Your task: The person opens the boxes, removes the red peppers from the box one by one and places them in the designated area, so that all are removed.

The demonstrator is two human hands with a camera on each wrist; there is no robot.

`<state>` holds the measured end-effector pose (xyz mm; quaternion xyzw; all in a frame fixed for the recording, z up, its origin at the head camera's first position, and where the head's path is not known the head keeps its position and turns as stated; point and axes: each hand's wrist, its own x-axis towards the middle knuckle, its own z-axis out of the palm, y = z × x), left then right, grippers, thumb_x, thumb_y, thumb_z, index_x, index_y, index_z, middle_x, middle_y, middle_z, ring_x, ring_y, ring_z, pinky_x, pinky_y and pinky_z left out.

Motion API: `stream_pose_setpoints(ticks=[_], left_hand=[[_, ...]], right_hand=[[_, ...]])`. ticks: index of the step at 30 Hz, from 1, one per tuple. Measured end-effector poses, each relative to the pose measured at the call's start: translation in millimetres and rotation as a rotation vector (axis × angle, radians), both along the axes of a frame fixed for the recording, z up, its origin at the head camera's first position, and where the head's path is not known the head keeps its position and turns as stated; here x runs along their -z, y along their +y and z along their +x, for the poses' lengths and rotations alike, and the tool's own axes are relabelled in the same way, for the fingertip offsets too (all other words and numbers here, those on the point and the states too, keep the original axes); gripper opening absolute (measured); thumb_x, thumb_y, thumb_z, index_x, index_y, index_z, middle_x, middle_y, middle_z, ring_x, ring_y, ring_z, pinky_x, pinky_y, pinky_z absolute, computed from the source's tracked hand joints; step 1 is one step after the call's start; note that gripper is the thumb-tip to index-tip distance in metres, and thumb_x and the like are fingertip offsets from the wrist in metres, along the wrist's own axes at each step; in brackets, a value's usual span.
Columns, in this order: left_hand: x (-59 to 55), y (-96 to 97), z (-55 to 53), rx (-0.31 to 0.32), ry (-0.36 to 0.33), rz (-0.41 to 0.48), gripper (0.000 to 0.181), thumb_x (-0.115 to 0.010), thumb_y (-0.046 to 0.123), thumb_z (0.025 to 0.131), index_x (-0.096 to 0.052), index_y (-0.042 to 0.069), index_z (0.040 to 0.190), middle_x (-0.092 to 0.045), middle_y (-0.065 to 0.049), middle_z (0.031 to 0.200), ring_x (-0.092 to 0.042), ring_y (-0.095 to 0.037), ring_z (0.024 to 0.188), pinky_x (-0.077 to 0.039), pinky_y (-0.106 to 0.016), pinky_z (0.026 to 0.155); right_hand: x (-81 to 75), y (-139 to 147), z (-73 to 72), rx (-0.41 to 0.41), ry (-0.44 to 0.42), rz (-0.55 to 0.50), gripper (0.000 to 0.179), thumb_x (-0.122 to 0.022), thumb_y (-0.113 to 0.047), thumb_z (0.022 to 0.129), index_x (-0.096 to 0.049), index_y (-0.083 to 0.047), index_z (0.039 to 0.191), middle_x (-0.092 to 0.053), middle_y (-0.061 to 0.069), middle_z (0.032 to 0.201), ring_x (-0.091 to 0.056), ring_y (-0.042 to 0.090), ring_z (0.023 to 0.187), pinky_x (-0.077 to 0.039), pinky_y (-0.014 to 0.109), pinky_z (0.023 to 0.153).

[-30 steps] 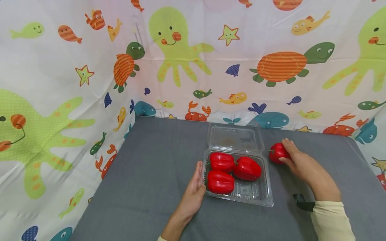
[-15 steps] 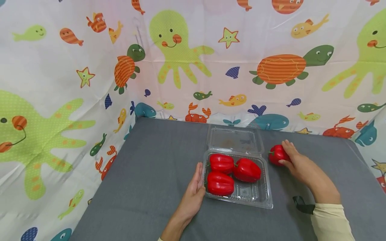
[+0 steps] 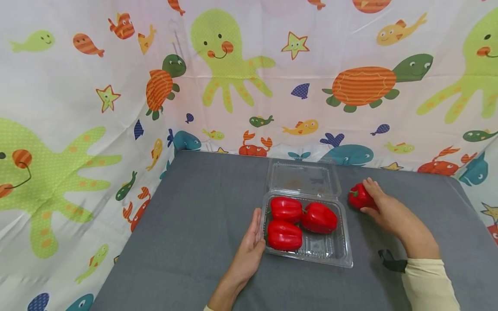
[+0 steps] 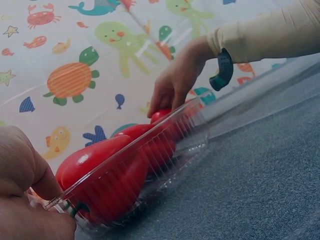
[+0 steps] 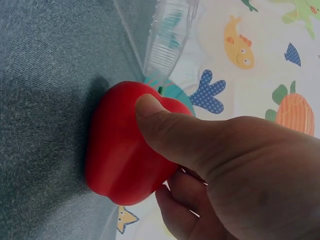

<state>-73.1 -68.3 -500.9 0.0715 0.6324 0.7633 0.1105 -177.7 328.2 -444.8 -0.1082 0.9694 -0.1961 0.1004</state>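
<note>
Gripping a red pepper [image 3: 359,196], the right hand [image 3: 393,218] had its thumb on one side and its fingers round the other, while the pepper's green stem pointed to about 9 o'clock in the head view. That pepper was just outside a transparent container [image 3: 339,258], at its 2 o'clock; whether its underside touched the grey cloth [image 3: 194,242] could not be told. The left hand [image 3: 247,250] was between 8 and 9 o'clock of the container, its fingers stretched straight along the outer wall and its thumb beside the near corner. Inside, three more peppers lay close together: the far pepper [image 3: 286,209] at 10 o'clock, the second pepper [image 3: 320,218] at 1 o'clock, and the near pepper [image 3: 285,236] at 8 o'clock. The lid [image 3: 303,177] lay folded back toward 12 o'clock. Down the right arm, at 5 o'clock from its hand, came a dark band [image 4: 223,70] and a cream sleeve [image 3: 429,285]. Beyond the cloth, at 12 o'clock, hung a white curtain [image 3: 338,30] printed with turtles, octopuses, crabs and whales
</note>
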Motion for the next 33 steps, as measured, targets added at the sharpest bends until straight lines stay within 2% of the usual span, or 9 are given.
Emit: stream_pose_setpoints(ticks=[4, 8, 11, 15, 20, 25, 30, 33], left_hand=[[0.6, 0.2, 0.4, 0.002, 0.015, 0.010, 0.081, -0.036, -0.013, 0.102, -0.003, 0.014, 0.171, -0.005, 0.003, 0.179, -0.005, -0.016, 0.163, -0.020, -0.015, 0.123], [0.6, -0.5, 0.3, 0.002, 0.006, 0.013, 0.082, -0.036, -0.013, 0.102, -0.003, 0.015, 0.171, -0.005, 0.003, 0.179, -0.006, -0.014, 0.163, -0.021, -0.015, 0.122], [0.9, -0.9, -0.3, 0.009, 0.015, 0.013, 0.081, -0.035, -0.012, 0.103, -0.002, 0.015, 0.171, -0.005, 0.004, 0.179, -0.005, -0.014, 0.163, -0.019, -0.018, 0.124], [2.0, -1.3, -0.6, 0.019, 0.036, 0.014, 0.081, -0.034, -0.013, 0.103, -0.001, 0.015, 0.171, -0.004, 0.003, 0.179, -0.003, -0.015, 0.163, -0.017, -0.021, 0.126], [2.2, -0.6, -0.5, 0.017, 0.028, 0.022, 0.081, -0.035, -0.013, 0.102, -0.001, 0.014, 0.171, -0.005, 0.004, 0.179, -0.004, -0.013, 0.163, -0.018, -0.016, 0.124], [3.3, -0.5, 0.1, 0.021, 0.031, 0.028, 0.080, -0.034, -0.013, 0.103, 0.001, 0.012, 0.171, -0.001, 0.000, 0.179, -0.002, -0.015, 0.163, -0.017, -0.017, 0.124], [3.4, -1.1, 0.0, 0.025, 0.037, 0.020, 0.080, -0.033, -0.013, 0.103, 0.002, 0.013, 0.171, -0.001, 0.002, 0.179, -0.002, -0.013, 0.163, -0.015, -0.021, 0.126], [3.2, -0.8, -0.2, 0.028, 0.040, 0.022, 0.081, -0.033, -0.013, 0.103, 0.003, 0.012, 0.170, -0.001, 0.002, 0.179, -0.002, -0.013, 0.163, -0.014, -0.022, 0.126]], right_hand=[[-3.4, -1.7, 2.8, 0.012, -0.007, 0.003, 0.103, -0.079, -0.020, 0.095, -0.009, -0.007, 0.170, -0.011, 0.028, 0.172, -0.024, 0.060, 0.150, -0.037, 0.078, 0.105], [-9.2, -7.7, 7.5, 0.005, 0.009, 0.004, 0.100, -0.077, -0.027, 0.097, -0.010, -0.009, 0.170, -0.012, 0.028, 0.172, -0.028, 0.061, 0.147, -0.038, 0.078, 0.105], [-16.5, -16.3, 13.9, -0.024, 0.041, -0.004, 0.098, -0.074, -0.037, 0.099, -0.013, -0.010, 0.170, -0.019, 0.028, 0.171, -0.037, 0.061, 0.143, -0.044, 0.075, 0.103], [-28.9, -32.7, 24.6, -0.065, 0.038, -0.042, 0.098, -0.071, -0.048, 0.099, -0.014, -0.015, 0.171, -0.024, 0.027, 0.171, -0.043, 0.059, 0.140, -0.051, 0.072, 0.098], [-39.0, -56.3, 36.4, -0.110, 0.040, -0.078, 0.098, -0.073, -0.045, 0.098, -0.014, -0.016, 0.171, -0.028, 0.025, 0.170, -0.044, 0.054, 0.143, -0.054, 0.067, 0.097], [-37.0, -77.2, 43.5, -0.160, 0.064, -0.107, 0.099, -0.075, -0.045, 0.096, -0.018, -0.015, 0.171, -0.032, 0.023, 0.169, -0.050, 0.050, 0.141, -0.057, 0.062, 0.097], [-25.7, -89.8, 45.3, -0.195, 0.096, -0.106, 0.098, -0.076, -0.047, 0.095, -0.023, -0.012, 0.170, -0.032, 0.020, 0.170, -0.051, 0.047, 0.142, -0.057, 0.058, 0.100], [-18.7, -93.8, 47.4, -0.187, 0.098, -0.099, 0.099, -0.077, -0.048, 0.094, -0.023, -0.013, 0.170, -0.031, 0.017, 0.171, -0.049, 0.046, 0.144, -0.056, 0.058, 0.101]])
